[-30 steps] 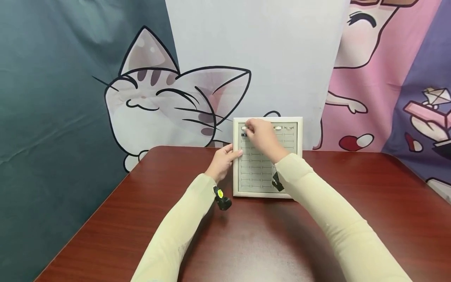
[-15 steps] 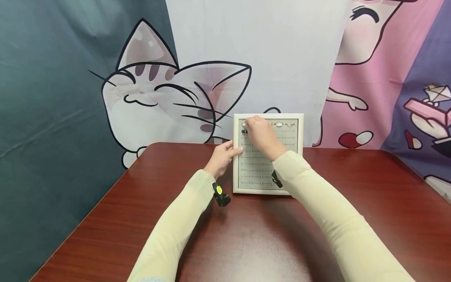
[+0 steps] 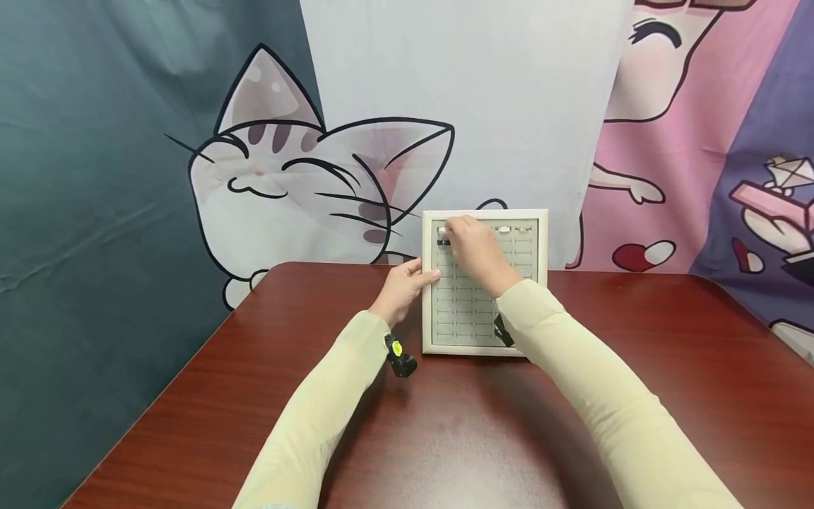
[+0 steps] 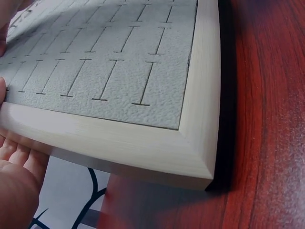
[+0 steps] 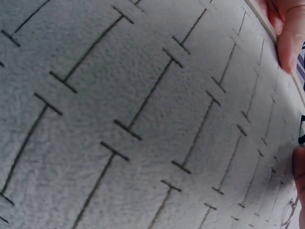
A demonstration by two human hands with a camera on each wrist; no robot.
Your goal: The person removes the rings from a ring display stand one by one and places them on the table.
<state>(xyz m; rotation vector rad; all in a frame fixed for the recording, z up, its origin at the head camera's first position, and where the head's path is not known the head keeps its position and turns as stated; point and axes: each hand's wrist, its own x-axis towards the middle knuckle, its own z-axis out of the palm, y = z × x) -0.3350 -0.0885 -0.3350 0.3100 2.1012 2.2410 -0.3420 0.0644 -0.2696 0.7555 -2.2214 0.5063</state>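
A cream-framed ring display board [image 3: 458, 329] stands upright on the table, its grey pad cut with rows of slots. My left hand [image 3: 400, 290] grips the board's left edge, thumb on the front and fingers behind the frame [image 4: 95, 138]. My right hand [image 3: 478, 251] is at the pad's upper left, fingers curled and fingertips by the top rows; what lies between them is hidden. Beside those fingertips sits a dark ring [image 3: 443, 242], below a silver ring [image 3: 441, 230]. Further right in the top row are a wide silver ring [image 3: 504, 229] and a thinner one [image 3: 523, 229].
The red-brown wooden table [image 3: 407, 438] spreads on all sides of the board. Behind it hangs a cartoon-cat backdrop [image 3: 280, 184]. Black wrist cameras [image 3: 400, 357] are strapped on both sleeves. Bare slots fill the lower rows of the pad [image 5: 143, 95].
My right fingertips have shifted very slightly right on the pad, showing more of the dark ring. My left hand keeps its hold on the board's edge. The head view tilted slightly and returned.
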